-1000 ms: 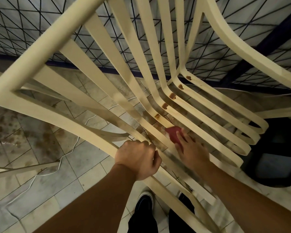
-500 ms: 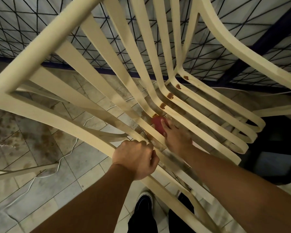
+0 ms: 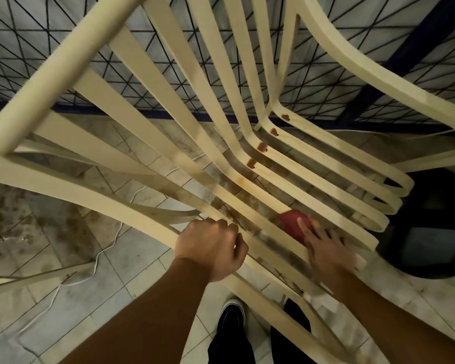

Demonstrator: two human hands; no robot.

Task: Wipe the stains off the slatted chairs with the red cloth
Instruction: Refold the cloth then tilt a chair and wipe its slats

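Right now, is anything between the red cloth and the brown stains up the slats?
Nothing visible. Bare cream slats run from the red cloth under the right hand to the brown stains; the left hand grips the frame aside.

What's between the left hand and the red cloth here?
Head view: a grimy chair slat crosses between the left hand, gripping the chair frame, and the red cloth, with open gaps beside it showing tiled floor.

Legible text: none. No labels, brands, nos. or signs readable on any surface in view.
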